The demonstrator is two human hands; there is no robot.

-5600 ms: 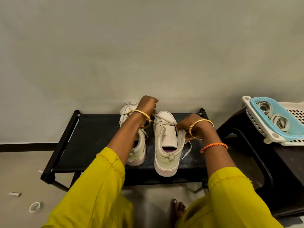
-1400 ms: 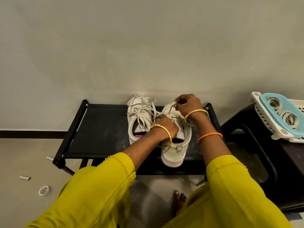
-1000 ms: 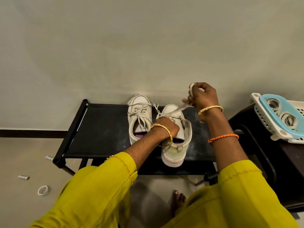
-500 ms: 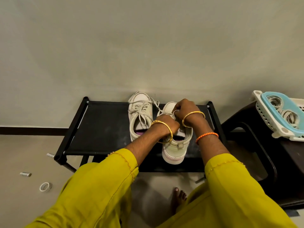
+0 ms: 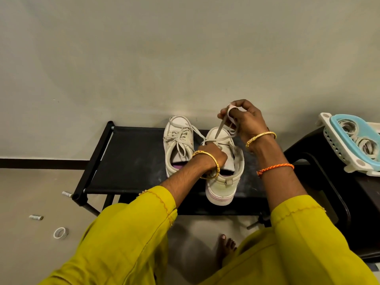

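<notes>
Off-white leather makes up the sneaker under work, which stands on the right half of a black shoe rack, toe toward the back edge by the wall and heel close to the front edge. Its shoelace rises taut from the front eyelets to the right hand, raised above the toe. That hand pinches the lace, with one turn of it wrapped over a fingertip and a slack loop hanging below the palm. The left hand rests on the sneaker's tongue, fingers curled down at the point where the lace crosses. They are hidden from this angle, so I cannot tell whether they pinch the lace or only press on it. A gold bangle sits on each wrist, and an orange thread bracelet is on the right forearm.

A second sneaker, already laced, stands just beside the first on its left, toe at the back edge. Past the rack's right edge is a dark stool bearing a white basket with a blue tray inside. On the floor off the rack's left front corner lie a tape roll and a small metal cylinder. A bare foot shows below the front edge, between yellow sleeves.
</notes>
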